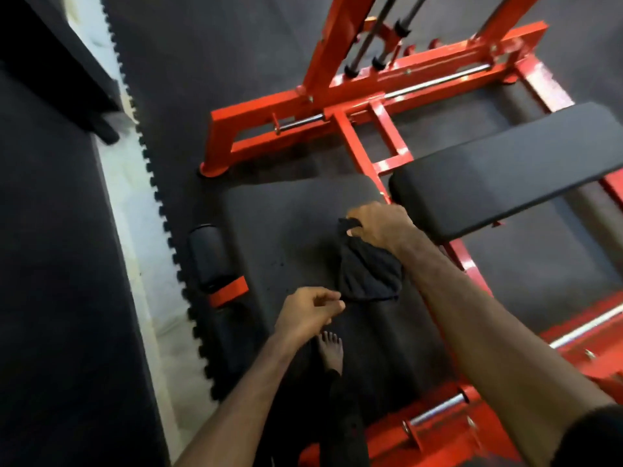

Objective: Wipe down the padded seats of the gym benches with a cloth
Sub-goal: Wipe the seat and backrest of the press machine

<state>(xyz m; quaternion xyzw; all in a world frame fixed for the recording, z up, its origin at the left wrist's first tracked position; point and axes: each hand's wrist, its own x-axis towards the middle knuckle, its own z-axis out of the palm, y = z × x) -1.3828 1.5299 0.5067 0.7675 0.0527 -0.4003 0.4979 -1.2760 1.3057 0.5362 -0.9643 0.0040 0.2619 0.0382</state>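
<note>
A black cloth (369,276) hangs in the air over the dark floor mat. My right hand (379,225) grips its top edge, just left of the near end of a black padded bench seat (505,170). My left hand (310,311) pinches the cloth's lower left corner between thumb and fingers. The seat lies on a red steel frame (357,96) and stretches away to the right; the cloth does not touch it.
A black roller pad with a red bracket (212,261) lies on the mat at the left. My bare foot (330,348) stands below the hands. Red frame bars and chrome pegs (435,412) sit at lower right. A pale floor strip (135,230) edges the interlocking mats.
</note>
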